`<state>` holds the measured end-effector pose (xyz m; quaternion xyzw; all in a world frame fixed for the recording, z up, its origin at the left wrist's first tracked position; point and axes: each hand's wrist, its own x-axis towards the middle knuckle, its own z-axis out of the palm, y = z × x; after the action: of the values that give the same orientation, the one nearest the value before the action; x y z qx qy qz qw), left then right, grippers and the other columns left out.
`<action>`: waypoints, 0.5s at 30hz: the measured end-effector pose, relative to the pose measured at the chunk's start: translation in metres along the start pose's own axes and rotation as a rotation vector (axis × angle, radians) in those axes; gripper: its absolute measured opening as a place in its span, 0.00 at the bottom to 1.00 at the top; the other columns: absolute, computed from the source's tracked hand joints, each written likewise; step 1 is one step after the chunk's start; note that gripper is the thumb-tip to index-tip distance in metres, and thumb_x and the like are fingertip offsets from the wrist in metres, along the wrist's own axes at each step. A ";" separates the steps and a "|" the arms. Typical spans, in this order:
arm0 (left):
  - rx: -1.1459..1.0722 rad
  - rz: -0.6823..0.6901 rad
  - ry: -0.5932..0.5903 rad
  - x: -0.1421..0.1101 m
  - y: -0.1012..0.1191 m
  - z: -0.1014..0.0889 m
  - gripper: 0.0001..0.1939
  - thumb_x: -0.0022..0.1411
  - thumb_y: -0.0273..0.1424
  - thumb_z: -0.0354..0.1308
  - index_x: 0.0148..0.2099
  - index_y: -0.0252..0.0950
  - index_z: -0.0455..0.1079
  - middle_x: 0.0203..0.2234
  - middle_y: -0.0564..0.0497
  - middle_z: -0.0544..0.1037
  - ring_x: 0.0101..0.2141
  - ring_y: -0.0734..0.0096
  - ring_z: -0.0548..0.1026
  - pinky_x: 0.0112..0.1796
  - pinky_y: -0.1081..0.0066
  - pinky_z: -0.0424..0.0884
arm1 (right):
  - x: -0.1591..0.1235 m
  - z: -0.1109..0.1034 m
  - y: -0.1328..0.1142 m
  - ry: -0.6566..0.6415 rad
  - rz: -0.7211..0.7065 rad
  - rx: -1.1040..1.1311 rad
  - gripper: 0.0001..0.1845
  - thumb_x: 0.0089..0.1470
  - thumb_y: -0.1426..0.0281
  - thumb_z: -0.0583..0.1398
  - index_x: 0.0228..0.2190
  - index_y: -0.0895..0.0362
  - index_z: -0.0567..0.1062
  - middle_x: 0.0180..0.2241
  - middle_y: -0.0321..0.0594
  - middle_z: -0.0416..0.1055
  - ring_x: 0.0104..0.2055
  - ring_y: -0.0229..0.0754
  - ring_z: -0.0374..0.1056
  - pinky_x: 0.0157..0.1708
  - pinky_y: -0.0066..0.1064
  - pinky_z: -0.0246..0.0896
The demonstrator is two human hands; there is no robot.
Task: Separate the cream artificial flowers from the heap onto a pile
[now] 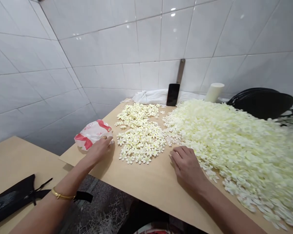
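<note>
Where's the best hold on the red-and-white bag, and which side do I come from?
Probably pinch the right edge of the bag, coming from the right, where the left hand already is. The bag looks thin and crumpled, so a fold should pinch easily. It lies near the table's left edge, so pushing leftward might tip it off.

Glossy tiled walls [107, 48], tan tabletops [136, 183], dark floor [99, 188]

Pale flowers [234, 139] — heaped loose, crumpled bag [94, 130]
</note>
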<state>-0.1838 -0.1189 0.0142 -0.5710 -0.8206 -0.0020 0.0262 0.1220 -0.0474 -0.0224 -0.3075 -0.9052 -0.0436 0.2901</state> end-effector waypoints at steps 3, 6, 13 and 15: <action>0.042 0.002 0.000 -0.010 0.010 -0.011 0.16 0.58 0.29 0.41 0.46 0.36 0.65 0.34 0.44 0.70 0.30 0.63 0.71 0.27 0.70 0.63 | 0.017 0.008 0.005 -0.058 -0.002 -0.057 0.12 0.51 0.81 0.50 0.33 0.61 0.72 0.37 0.46 0.68 0.39 0.45 0.56 0.36 0.34 0.49; -0.045 0.074 0.080 -0.031 0.029 -0.009 0.21 0.61 0.37 0.41 0.53 0.36 0.60 0.42 0.40 0.69 0.32 0.63 0.72 0.29 0.67 0.67 | 0.032 0.020 0.006 -0.092 0.022 -0.149 0.16 0.49 0.81 0.51 0.40 0.62 0.70 0.40 0.47 0.68 0.41 0.48 0.55 0.37 0.36 0.47; -0.097 0.459 0.229 -0.049 0.061 0.040 0.27 0.57 0.44 0.46 0.58 0.45 0.56 0.57 0.42 0.57 0.57 0.47 0.51 0.48 0.50 0.58 | 0.041 0.034 0.002 -0.124 0.006 -0.235 0.14 0.42 0.84 0.52 0.32 0.61 0.71 0.33 0.47 0.68 0.39 0.48 0.55 0.37 0.37 0.46; -0.077 0.436 0.263 -0.042 0.062 0.046 0.24 0.59 0.41 0.45 0.57 0.45 0.57 0.57 0.41 0.57 0.57 0.47 0.50 0.49 0.48 0.56 | 0.041 0.033 0.001 -0.096 -0.013 -0.231 0.13 0.41 0.84 0.53 0.30 0.61 0.71 0.32 0.47 0.68 0.38 0.48 0.55 0.38 0.38 0.46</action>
<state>-0.1131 -0.1352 -0.0355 -0.7298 -0.6669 -0.1020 0.1107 0.0801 -0.0162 -0.0269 -0.3347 -0.9090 -0.1346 0.2087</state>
